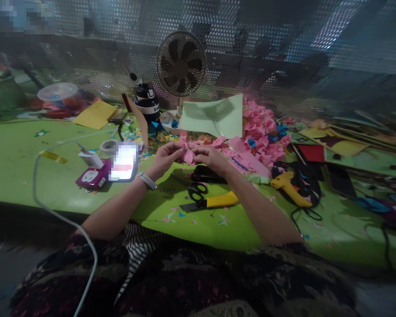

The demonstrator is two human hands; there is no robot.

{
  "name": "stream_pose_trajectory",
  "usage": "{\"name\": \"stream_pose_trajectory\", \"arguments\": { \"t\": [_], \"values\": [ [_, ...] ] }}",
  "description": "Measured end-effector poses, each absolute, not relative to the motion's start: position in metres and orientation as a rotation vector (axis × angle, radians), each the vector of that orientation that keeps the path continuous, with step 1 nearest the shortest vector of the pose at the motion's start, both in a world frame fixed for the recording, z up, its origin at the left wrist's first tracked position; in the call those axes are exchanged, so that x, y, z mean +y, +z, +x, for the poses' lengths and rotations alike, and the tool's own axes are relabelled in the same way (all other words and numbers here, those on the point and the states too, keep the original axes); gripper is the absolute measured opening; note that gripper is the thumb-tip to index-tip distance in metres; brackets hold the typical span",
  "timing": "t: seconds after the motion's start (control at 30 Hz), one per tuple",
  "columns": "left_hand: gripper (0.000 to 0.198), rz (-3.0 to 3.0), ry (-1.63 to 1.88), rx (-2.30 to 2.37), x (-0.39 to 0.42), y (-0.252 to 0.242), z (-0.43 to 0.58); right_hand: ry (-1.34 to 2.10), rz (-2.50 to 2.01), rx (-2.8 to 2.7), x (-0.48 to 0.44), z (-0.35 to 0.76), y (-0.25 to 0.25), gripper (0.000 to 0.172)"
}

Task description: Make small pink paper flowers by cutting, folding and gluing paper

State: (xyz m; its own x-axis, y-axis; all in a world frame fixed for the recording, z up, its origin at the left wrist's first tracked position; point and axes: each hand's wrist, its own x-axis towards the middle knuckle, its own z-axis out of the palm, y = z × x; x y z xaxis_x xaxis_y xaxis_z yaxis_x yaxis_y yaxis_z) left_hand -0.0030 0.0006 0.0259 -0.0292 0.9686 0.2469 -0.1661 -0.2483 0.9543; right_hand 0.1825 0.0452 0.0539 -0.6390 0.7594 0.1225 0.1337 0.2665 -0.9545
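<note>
Centre of the frame: left hand [165, 159] and right hand [211, 157] both pinch the small pink folded paper piece [188, 156] between closed fingertips, above the green table [20, 169]. Pinch too hard and it may tear; black-handled steel scissors [198, 193] lie close under the wrists.

Paper-craft workbench; small workshop or home setup, can't tell which; green table [20, 167] littered with paper offcuts [174, 215]; heap of pink folded paper flowers [264, 132] at the back; coloured sheets [333, 147] stacked on the right; tools lying out: scissors [198, 191], yellow-handled cutter [218, 201], yellow glue gun [288, 187], tape roll [108, 146]; desk fan [181, 64] in front of a perforated metal screen [284, 44]; pink paper piece [188, 156] pinched between left hand [165, 158] and right hand [211, 158].
</note>
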Motion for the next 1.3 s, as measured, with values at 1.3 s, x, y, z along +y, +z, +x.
{"name": "stream_pose_trajectory", "arguments": {
  "t": [1.3],
  "values": [
    [0.061, 1.301, 1.242, 0.781, -0.011, 0.035, -0.005, 1.777, -0.771, -1.851, 0.047, 0.190, 0.059, 0.012]
  ]
}}
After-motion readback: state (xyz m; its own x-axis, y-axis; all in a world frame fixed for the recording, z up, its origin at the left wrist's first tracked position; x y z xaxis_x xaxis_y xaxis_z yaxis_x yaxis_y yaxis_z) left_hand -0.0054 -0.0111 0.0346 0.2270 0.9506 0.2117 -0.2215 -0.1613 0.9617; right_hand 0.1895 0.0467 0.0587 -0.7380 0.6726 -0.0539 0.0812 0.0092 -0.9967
